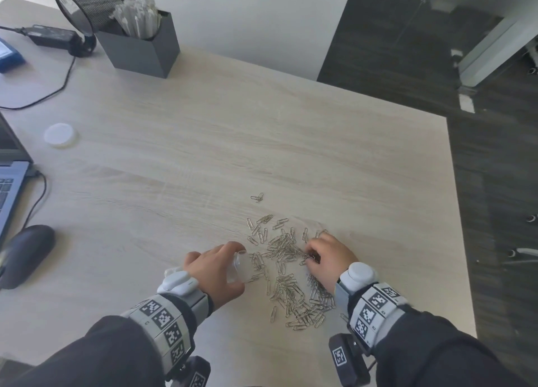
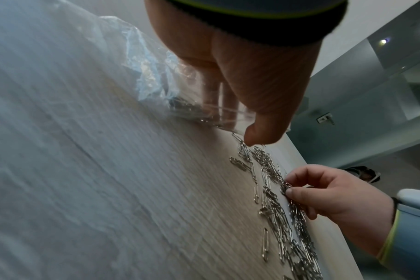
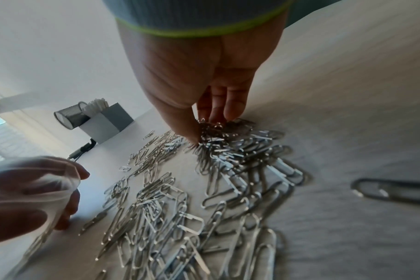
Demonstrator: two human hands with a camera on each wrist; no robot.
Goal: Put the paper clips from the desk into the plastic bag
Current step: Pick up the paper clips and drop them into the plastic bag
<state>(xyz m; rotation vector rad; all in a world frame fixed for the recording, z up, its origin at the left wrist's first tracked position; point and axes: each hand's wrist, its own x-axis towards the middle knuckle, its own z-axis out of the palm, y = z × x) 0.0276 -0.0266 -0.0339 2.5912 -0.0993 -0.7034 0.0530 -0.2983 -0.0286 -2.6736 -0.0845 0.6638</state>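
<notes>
Surface: pale wood-grain table [image 1: 262, 130], dark floor beyond its right edge.
Nearest: main heap of paper clips [image 1: 294, 296] lies between the two wrists, loose and overlapping, thinning out toward the far side.
Left hand [image 1: 215, 270]: fingers curled round the clear plastic bag [image 1: 240, 267], holding its mouth toward the heap, low at the table; some clips show through the film in the left wrist view.
Right hand [image 1: 329, 258]: fingers and thumb drawn together, pinching a small bunch of clips at the heap's far right part.
Handling, judged: clips are light, stiff, slick wire; they tangle and hook one another, so a pinch should lift a cluster, with stragglers likely to drop. Bag film is thin and limp; best held at the rim so the mouth stays open.
Progress, judged: early, most clips lie on the table.
Further off: two stray clips [image 1: 257, 197] apart from the heap.
Far left: white lid [image 1: 60, 135], computer mouse [image 1: 27, 252], laptop [image 1: 10, 180].
Far back: grey box [image 1: 139, 49], mesh cup [image 1: 87, 4] tipped over.
</notes>
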